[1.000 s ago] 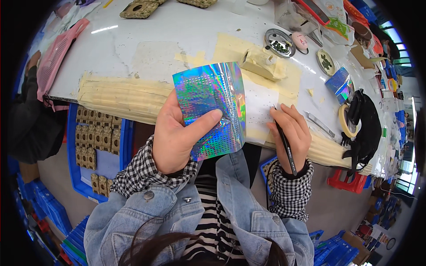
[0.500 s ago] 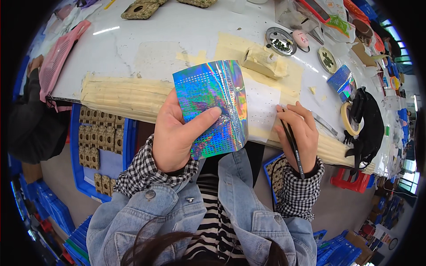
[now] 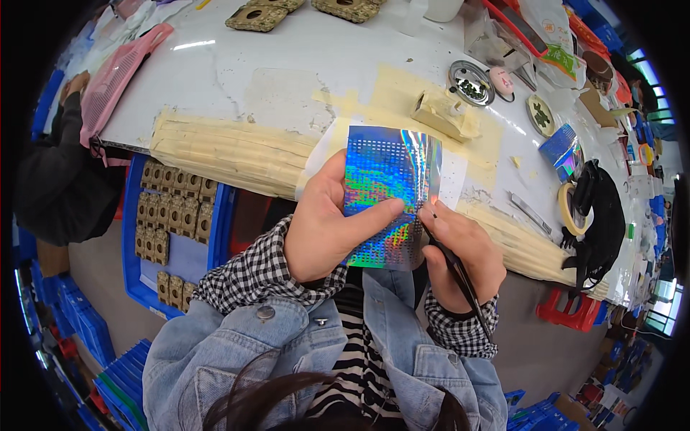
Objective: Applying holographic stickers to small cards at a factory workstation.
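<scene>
My left hand [image 3: 327,226] is closed on a shiny holographic sheet [image 3: 381,161] with rows of small marks, its thumb across the front and the fingers behind. The sheet is raised over the table's near edge. In my right hand [image 3: 463,251] is a slim black pair of tweezers [image 3: 460,276], its back end slanting down toward my wrist. My right fingertips touch the sheet's right edge, close to my left thumb. The tweezers' tips are too small to make out there. Behind the sheet lies a white paper [image 3: 451,179] with tiny dark specks, partly hidden.
Masking tape [image 3: 230,147] pads the table's near edge. Beyond stand a tape-covered block [image 3: 442,118] and a round dish of dark green bits [image 3: 471,85]. A craft knife [image 3: 530,212], a tape roll [image 3: 568,208] and a black bag [image 3: 604,208] lie right. A blue tray [image 3: 133,266] holds camouflage-patterned cases; another person [image 3: 54,172] sits left.
My right hand has moved left and up to the sheet's right edge with the tweezers. The sheet has shifted right and slightly down in my left hand, and the whole view has shifted a little.
</scene>
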